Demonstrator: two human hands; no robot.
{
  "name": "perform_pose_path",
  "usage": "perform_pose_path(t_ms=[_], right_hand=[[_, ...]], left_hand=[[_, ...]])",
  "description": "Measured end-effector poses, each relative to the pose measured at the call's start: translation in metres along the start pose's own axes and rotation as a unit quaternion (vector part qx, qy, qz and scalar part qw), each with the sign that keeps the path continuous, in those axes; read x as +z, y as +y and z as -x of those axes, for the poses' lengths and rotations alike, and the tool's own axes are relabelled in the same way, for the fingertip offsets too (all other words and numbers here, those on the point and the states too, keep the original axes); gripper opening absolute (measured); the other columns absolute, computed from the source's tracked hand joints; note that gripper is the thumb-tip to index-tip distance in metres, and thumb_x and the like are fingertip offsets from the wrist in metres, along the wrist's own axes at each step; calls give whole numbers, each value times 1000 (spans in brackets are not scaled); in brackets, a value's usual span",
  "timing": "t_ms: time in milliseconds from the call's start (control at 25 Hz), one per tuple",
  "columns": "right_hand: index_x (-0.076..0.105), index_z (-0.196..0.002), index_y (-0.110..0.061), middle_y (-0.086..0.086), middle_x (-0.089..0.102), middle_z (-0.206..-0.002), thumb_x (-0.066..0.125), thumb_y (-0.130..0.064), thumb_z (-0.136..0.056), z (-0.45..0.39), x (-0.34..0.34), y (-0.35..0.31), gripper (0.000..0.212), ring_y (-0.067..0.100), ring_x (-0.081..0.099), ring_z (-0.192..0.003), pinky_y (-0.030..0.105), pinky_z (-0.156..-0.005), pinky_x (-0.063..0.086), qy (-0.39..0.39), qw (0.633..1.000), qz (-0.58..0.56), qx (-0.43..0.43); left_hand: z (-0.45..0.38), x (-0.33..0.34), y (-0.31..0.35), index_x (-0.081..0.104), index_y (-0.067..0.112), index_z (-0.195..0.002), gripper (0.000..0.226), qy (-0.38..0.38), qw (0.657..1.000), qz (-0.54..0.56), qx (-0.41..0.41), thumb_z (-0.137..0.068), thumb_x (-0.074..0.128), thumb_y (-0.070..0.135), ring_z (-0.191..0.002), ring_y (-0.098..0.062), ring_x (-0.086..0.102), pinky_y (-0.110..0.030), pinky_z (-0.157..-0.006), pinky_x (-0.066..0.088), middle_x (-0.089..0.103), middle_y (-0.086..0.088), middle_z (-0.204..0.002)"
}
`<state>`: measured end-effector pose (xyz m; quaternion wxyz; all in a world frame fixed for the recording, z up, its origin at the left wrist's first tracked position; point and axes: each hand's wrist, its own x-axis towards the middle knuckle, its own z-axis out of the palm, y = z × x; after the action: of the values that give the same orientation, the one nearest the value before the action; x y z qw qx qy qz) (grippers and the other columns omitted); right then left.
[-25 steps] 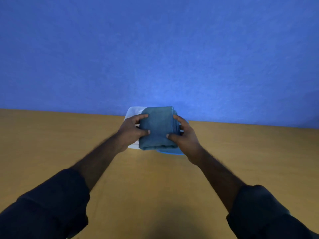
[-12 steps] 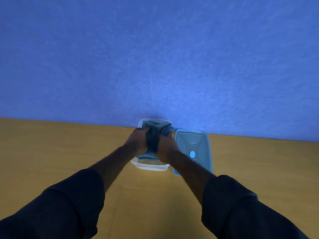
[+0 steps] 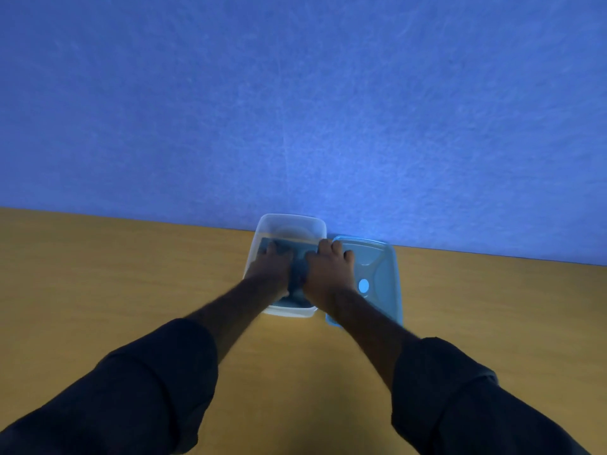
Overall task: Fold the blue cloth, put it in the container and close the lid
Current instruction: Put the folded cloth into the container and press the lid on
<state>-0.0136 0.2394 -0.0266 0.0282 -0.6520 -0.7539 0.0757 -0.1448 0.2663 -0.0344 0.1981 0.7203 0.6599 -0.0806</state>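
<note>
A clear plastic container stands on the wooden table against the blue wall. The folded blue cloth lies inside it. Both hands are down in the container on top of the cloth: my left hand on its left part, my right hand on its right part, fingers spread flat and pressing. The cloth shows only between and beyond the hands. The blue lid lies flat on the table, touching the container's right side, with a pale round spot in its middle.
The wooden table stretches left and right of the container. The blue wall rises right behind the container and lid. My dark sleeves fill the lower corners of the view.
The folded cloth was held above the container a second ago. Both hands lowered it inside and now press it flat, fingers spread instead of bunched.
</note>
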Motion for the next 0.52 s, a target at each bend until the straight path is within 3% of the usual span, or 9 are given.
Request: perform_pose_path(t_ms=[80,200,360,520], right_hand=[[63,-111,-17,10,56,-117,56,-28,-83,7,0,18,31,33,46,-112,44,-91,34,70,994,-76,42],[63,-111,-14,10,60,-113,55,-27,-88,31,12,45,28,32,53,-110,41,-91,41,72,981,-151,100],[55,-115,-14,8,58,-115,57,-45,-86,72,47,56,42,29,54,-109,41,-89,48,-76,992,-85,62],[52,-113,-13,9,59,-113,55,-45,-89,85,60,50,39,30,56,-106,41,-86,45,-91,995,-32,9]], left_hand=[[-3,3,-3,31,17,-151,84,-53,998,6,17,-79,76,20,-135,-39,43,-47,-111,40,22,-17,-158],[-6,3,-5,30,20,-151,101,-62,998,15,30,-67,86,20,-133,-36,46,-45,-110,42,26,-15,-156],[-4,4,-3,39,19,-144,87,-42,998,18,40,-69,82,22,-131,-35,48,-46,-108,44,29,-13,-154],[8,5,0,45,15,-143,72,-12,999,16,32,-77,75,19,-132,-33,47,-44,-109,44,35,-11,-153]])
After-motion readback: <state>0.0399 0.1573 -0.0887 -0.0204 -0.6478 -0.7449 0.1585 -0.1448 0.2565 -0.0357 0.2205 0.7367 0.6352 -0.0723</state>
